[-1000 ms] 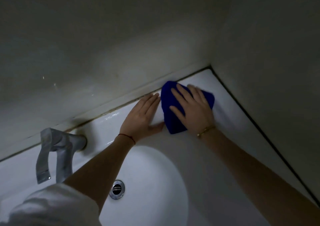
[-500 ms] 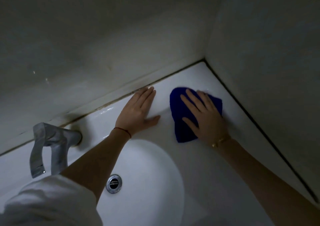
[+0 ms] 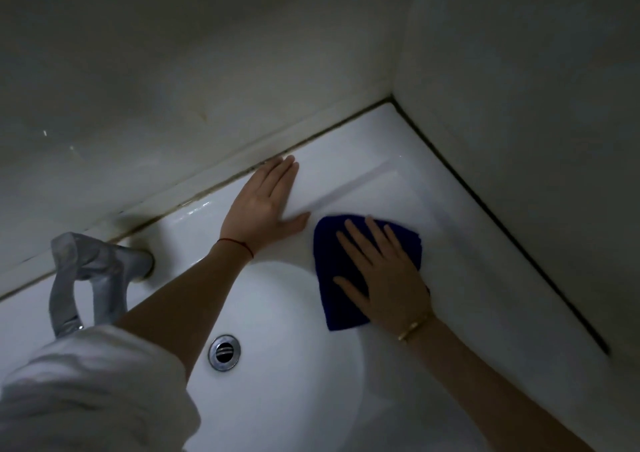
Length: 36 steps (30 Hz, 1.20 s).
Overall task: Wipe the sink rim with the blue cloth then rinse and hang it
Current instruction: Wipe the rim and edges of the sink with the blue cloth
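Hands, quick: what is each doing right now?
Left hand: open, flat on the sink rim.
Right hand: open, pressing the blue cloth.

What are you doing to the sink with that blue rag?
Someone is wiping the white sink rim. The right hand presses the blue cloth flat on the rim beside the basin, near the corner of the walls. The left hand rests flat on the rim by the back wall, not touching the cloth. The tap shows no running water, so rinsing and hanging are not yet done.
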Available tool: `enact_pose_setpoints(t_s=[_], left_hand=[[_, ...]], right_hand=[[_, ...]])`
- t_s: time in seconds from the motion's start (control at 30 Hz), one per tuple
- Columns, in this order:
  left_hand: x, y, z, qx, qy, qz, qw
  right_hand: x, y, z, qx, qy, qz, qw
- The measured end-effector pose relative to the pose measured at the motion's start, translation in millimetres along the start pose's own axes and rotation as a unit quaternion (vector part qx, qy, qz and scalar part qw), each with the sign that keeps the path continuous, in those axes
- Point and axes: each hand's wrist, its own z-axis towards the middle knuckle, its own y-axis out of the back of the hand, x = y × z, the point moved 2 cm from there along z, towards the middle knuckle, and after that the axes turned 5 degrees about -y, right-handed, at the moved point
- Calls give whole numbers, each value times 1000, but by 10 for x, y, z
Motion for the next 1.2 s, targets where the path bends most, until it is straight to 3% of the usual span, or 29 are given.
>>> enact_pose_setpoints(t_s=[0.1, 0.23, 0.33, 0.43, 0.53, 0.67, 0.83, 0.9, 1.07, 1.13, 1.2], left_hand=[[-4, 5, -6, -11, -7, 2, 1000], [5, 13, 5, -13, -6, 3, 1000], [4, -3, -2, -9, -7, 4, 1000], [4, -13, -2, -11, -6, 9, 1000], [4, -14, 0, -11, -9, 14, 1000], [-6, -12, 5, -14, -14, 16, 1000], [-1, 3, 13, -30, -23, 12, 999], [-5, 1, 9, -36, -26, 10, 999], [4, -6, 4, -34, -24, 11, 999], [1, -6, 3, -30, -20, 12, 999], [1, -6, 2, -21, -15, 14, 1000]], right_hand=[[-328, 96, 101, -19, -3, -24, 1000], [-283, 154, 384, -51, -205, 5, 977], [91, 5, 184, -36, -140, 3, 989], [4, -52, -51, -34, -54, -27, 998], [-192, 50, 61, -49, -33, -43, 997], [-210, 156, 246, -12, -51, -26, 998], [-100, 47, -289, 6, 0, -5, 1000], [-309, 70, -339, 3, -14, -19, 1000], [-328, 157, 186, -34, -184, -8, 982], [-133, 127, 275, -32, -183, 0, 983], [27, 56, 161, -16, -119, -1, 993]])
